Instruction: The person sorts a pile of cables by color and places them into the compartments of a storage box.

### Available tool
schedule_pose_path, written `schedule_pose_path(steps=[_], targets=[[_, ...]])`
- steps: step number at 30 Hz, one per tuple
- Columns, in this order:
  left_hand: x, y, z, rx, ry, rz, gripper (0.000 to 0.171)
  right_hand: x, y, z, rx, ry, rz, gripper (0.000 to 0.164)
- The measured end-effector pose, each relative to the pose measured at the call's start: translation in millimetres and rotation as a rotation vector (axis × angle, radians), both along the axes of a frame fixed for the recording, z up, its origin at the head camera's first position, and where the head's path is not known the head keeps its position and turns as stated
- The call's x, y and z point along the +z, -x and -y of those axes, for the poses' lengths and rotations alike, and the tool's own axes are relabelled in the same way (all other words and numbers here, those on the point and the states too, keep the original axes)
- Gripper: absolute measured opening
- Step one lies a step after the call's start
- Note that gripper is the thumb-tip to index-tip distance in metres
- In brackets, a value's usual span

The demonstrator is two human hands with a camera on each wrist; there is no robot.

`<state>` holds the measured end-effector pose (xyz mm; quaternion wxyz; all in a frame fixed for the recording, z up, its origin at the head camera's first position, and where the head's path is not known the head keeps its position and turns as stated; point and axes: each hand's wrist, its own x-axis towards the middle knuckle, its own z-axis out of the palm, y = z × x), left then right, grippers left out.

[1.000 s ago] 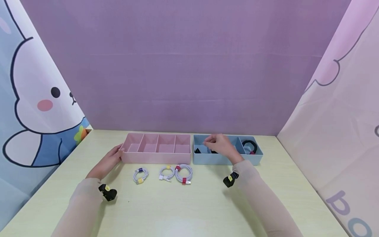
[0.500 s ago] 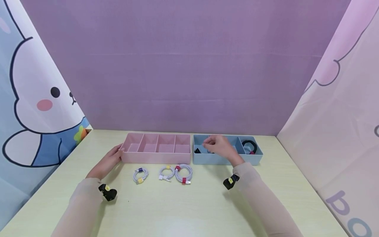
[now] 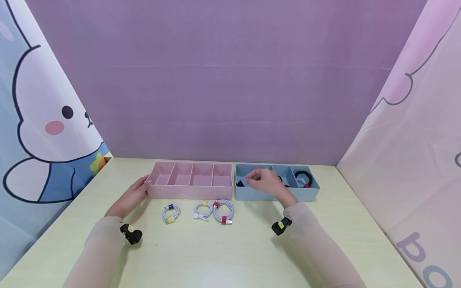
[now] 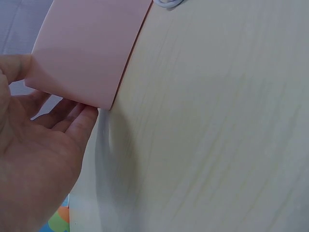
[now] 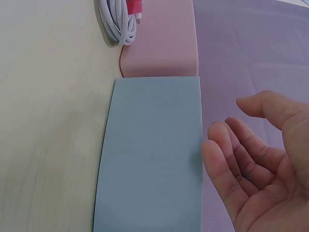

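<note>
My left hand (image 3: 131, 196) holds the left end of a pink divided box (image 3: 191, 192). In the left wrist view, the thumb lies at the rim and the fingertips (image 4: 89, 113) touch the end wall. My right hand (image 3: 265, 181) hovers over the blue divided box (image 3: 257, 194), its fingers loosely bent. Nothing shows between its thumb and fingers (image 5: 217, 162) in the right wrist view. A coiled black cable (image 3: 304, 173) with a red tie sits in the blue box's right compartment. A small black item (image 3: 239, 183) lies in its left one. The hand partly hides the middle compartments.
In front of the pink box, three coiled white cables lie on the table (image 3: 201, 256): one with blue and yellow ties (image 3: 176, 210), one with a yellow tie (image 3: 197, 207), one with red ties (image 3: 230, 209). A purple backdrop (image 3: 223, 100) stands behind.
My right hand has shifted slightly left and down over the blue box, uncovering something black to its right. My left hand and the white cables stay put.
</note>
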<state>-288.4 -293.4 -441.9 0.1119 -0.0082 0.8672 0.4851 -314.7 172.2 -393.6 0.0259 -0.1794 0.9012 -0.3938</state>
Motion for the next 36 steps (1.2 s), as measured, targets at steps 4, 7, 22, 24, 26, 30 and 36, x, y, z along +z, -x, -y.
schedule_pose_path(steps=[4,7,22,24,26,30,36], targets=[[0.0,0.3,0.3,-0.006,0.000,-0.001,0.087,-0.2,-5.5,2.3,0.007,0.011,-0.017,0.025],[0.2,0.3,0.9,-0.006,0.000,0.000,0.089,-1.9,-8.9,4.6,0.013,0.017,-0.024,0.020],[0.4,-0.1,-1.1,-0.001,-0.004,-0.013,0.085,-10.1,-20.6,14.4,0.098,0.027,-0.081,0.013],[0.4,0.5,-1.6,-0.003,-0.003,-0.015,0.085,-11.4,-21.9,15.4,0.106,0.025,-0.077,0.015],[0.6,0.5,-1.9,-0.002,0.001,-0.014,0.085,-13.1,-23.2,16.6,0.105,0.016,-0.069,0.016],[0.7,0.4,-1.3,0.003,0.010,-0.010,0.085,-17.0,-25.6,20.5,0.096,-0.020,-0.050,0.017],[0.9,0.1,-0.6,0.004,0.010,-0.013,0.086,-21.5,-28.0,28.4,0.109,-0.063,-0.030,0.018]])
